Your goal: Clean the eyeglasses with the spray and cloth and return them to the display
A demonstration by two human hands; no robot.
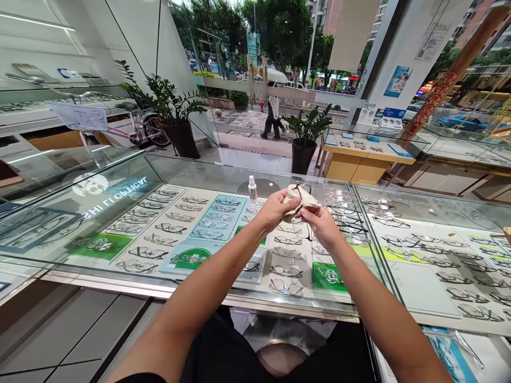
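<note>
Above the glass counter, both of my hands are closed together around a cream cloth [306,199]. My left hand [277,208] pinches the cloth from the left, with its thumb pressed on top. From the right, the fingers of my right hand [320,222] hold the cloth's lower edge. A dark-framed pair of glasses [308,232] is partly wrapped in the cloth; one part sticks out above it and another hangs below between my hands. The lenses are mostly hidden. A small white bottle [252,188] stands upright on the glass, left of my hands.
Rows of eyeglasses [288,271] lie inside the glass display counter [191,173] below my hands. Another display section [431,314] adjoins at the right. Beyond the counter are two potted plants [181,139], a wooden display table [351,166] and a person [273,116] walking outside.
</note>
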